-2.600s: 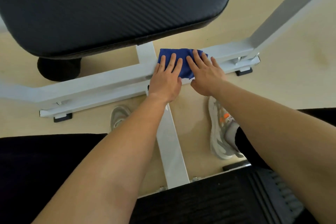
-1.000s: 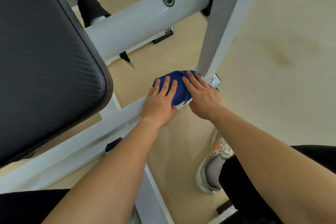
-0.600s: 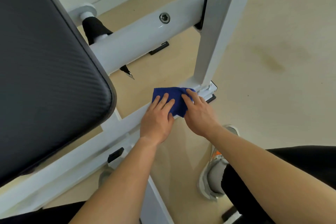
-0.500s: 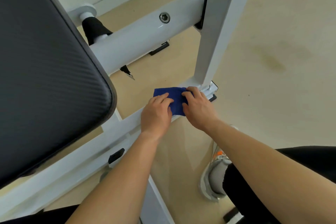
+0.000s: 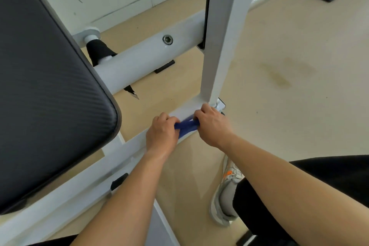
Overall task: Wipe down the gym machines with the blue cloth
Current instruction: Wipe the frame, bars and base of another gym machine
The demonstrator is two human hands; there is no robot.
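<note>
Both hands (image 5: 187,126) gripping blue cloth (image 5: 185,126), white upright (image 5: 221,46) adjacent

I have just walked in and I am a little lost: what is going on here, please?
A person is working on a white gym machine. The left hand and the right hand both grip the blue cloth, which is bunched between them at the low crossbar, close to the foot of the upright post. The black seat pad lies to the left, and neither hand touches it.
</note>
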